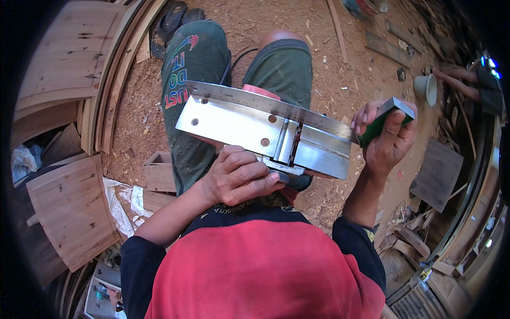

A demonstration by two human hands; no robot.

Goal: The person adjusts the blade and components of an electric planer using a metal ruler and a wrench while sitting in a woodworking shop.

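An electric hand planer (pixel 234 123) rests upside down across my lap, its shiny metal sole facing up and the cutter slot near its right part. My left hand (pixel 239 178) is closed on the planer's near side, fingers curled against the body. In my right hand (pixel 390 141) is the green stock of a try square (pixel 383 123), gripped between thumb and fingers. The square's long steel blade (pixel 255 103) stands along the far edge of the sole, spanning most of its length. A bit of the planer's red body (pixel 261 92) shows beyond the blade.
Wood shavings cover the ground (pixel 276 21). Wooden panels (pixel 69 207) and long boards (pixel 114 80) lean at the left. A small wooden block (pixel 159 171) lies by my left knee. At right are a bucket (pixel 425 90), a dark board (pixel 438 175), and another person's legs (pixel 459 77).
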